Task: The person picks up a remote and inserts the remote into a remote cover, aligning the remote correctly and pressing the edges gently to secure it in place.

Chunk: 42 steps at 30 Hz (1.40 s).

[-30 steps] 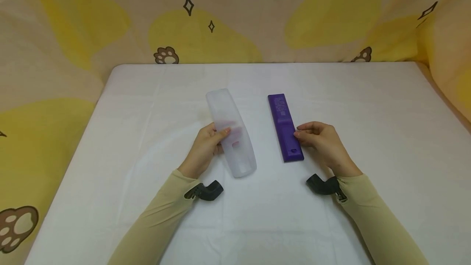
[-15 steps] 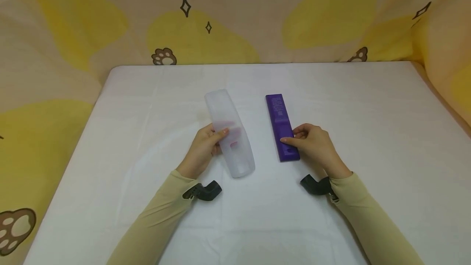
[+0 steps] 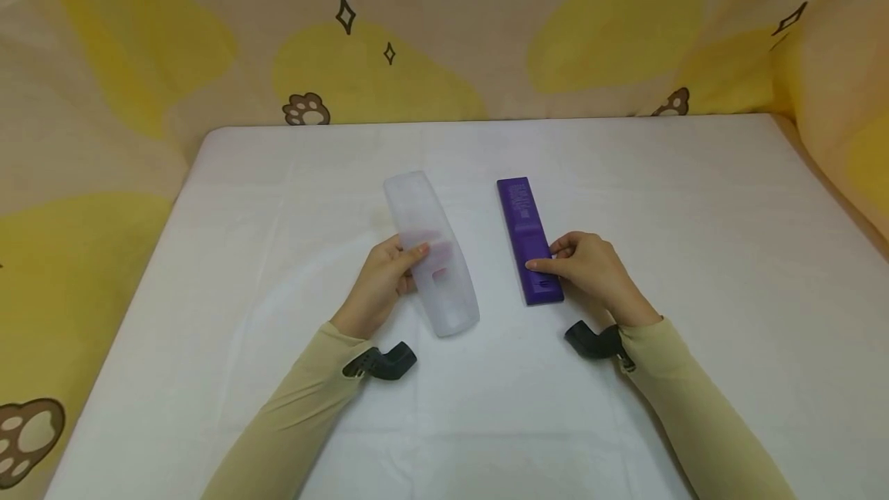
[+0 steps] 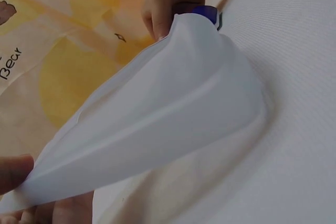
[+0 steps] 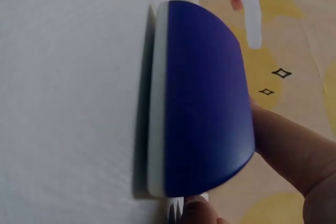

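Observation:
A translucent, whitish remote control cover is held aslant in my left hand, thumb over its face and fingers behind. It looks soft and bowed in the left wrist view, where the cover fills the middle. To its right is a purple remote control, back side up, with small print near its far end. My right hand pinches its right edge near the close end, thumb across the top and fingers at the side. The right wrist view has the remote's rounded end close up, with a pale front layer.
A white cloth covers the table. Behind and beside it hangs a yellow and beige patterned curtain. Each wrist carries a black camera mount; the left mount and right mount sit just above the tabletop.
My right hand has shifted left, and its thumb has moved from the remote control's edge onto its back. The left hand still holds the cover much as before. The head view has shifted slightly.

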Each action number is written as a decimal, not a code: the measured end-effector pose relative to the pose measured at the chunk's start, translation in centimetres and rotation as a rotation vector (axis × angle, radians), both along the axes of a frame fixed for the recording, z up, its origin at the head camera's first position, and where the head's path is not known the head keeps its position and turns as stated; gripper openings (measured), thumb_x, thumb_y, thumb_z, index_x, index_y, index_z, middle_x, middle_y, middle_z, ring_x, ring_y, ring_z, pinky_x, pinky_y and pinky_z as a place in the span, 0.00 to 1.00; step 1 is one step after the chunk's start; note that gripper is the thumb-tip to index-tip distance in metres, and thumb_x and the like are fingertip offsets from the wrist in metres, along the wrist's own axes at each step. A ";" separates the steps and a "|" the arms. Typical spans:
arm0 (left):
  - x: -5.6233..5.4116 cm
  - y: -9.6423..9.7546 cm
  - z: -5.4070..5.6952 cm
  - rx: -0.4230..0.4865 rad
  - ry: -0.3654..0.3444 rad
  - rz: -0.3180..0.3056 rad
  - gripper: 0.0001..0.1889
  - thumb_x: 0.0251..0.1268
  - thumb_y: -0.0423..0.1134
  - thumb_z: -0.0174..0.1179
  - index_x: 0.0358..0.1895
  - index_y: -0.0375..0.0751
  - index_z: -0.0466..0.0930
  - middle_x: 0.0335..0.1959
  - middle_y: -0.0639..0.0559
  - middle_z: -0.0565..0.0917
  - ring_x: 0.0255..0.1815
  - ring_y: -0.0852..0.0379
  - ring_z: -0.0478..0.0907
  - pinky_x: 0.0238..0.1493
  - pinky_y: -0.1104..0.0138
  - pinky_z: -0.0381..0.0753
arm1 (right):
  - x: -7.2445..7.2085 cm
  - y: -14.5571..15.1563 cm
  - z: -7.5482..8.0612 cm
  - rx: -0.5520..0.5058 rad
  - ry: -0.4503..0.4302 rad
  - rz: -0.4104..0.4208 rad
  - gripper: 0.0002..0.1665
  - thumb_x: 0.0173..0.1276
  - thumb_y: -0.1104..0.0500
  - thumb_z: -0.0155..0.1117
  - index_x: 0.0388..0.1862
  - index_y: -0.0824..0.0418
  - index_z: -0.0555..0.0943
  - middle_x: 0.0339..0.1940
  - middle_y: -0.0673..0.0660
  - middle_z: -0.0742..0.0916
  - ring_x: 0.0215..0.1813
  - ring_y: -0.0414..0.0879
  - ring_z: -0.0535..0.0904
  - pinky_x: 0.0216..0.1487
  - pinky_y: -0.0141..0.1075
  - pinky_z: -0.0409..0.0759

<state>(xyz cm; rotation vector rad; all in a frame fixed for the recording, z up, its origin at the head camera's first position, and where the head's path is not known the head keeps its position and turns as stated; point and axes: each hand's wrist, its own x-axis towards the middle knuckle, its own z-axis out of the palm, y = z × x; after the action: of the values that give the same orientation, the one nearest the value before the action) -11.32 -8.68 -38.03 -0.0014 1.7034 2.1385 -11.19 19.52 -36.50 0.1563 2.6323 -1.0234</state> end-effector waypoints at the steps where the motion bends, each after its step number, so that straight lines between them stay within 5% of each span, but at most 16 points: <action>1: 0.0 0.0 0.0 0.001 0.001 -0.001 0.19 0.72 0.33 0.48 0.60 0.25 0.62 0.48 0.42 0.79 0.45 0.55 0.80 0.48 0.60 0.79 | -0.1 0.0 0.0 -0.001 -0.005 0.003 0.35 0.53 0.42 0.73 0.46 0.70 0.76 0.34 0.58 0.80 0.37 0.49 0.73 0.38 0.37 0.71; 12: 0.0 0.0 -0.2 -0.009 0.002 0.004 0.19 0.72 0.33 0.48 0.61 0.25 0.63 0.48 0.42 0.79 0.45 0.56 0.80 0.48 0.60 0.79 | -0.2 -0.2 0.0 -0.099 -0.036 -0.006 0.36 0.55 0.45 0.72 0.53 0.69 0.74 0.42 0.60 0.79 0.45 0.52 0.72 0.48 0.43 0.71; 26: 0.0 0.0 -0.1 -0.002 0.002 0.003 0.19 0.72 0.33 0.48 0.61 0.25 0.63 0.50 0.41 0.78 0.46 0.55 0.80 0.49 0.59 0.79 | 0.0 0.0 -0.4 -0.312 -0.092 0.070 0.24 0.58 0.52 0.70 0.43 0.68 0.74 0.25 0.48 0.78 0.33 0.42 0.70 0.42 0.33 0.67; 34: 0.0 0.1 -0.1 0.011 0.003 0.001 0.19 0.72 0.32 0.48 0.61 0.25 0.63 0.51 0.40 0.78 0.46 0.55 0.80 0.49 0.59 0.79 | 0.1 0.3 -1.4 -0.646 -0.175 0.050 0.15 0.63 0.61 0.64 0.42 0.71 0.72 0.24 0.48 0.80 0.26 0.36 0.74 0.30 0.27 0.74; 42: 0.0 0.0 -0.2 0.005 -0.002 0.006 0.19 0.72 0.32 0.48 0.61 0.25 0.63 0.51 0.40 0.78 0.46 0.55 0.79 0.49 0.60 0.79 | 0.1 0.4 -2.0 -0.838 -0.171 0.001 0.16 0.64 0.69 0.60 0.48 0.74 0.69 0.27 0.48 0.83 0.31 0.35 0.78 0.34 0.27 0.79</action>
<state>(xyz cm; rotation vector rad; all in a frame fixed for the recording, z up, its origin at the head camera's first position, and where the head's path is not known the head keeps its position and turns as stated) -11.31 -8.65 -38.22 -0.0072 1.6999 2.1464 -11.11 19.93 -38.47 0.0431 1.8560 -1.8992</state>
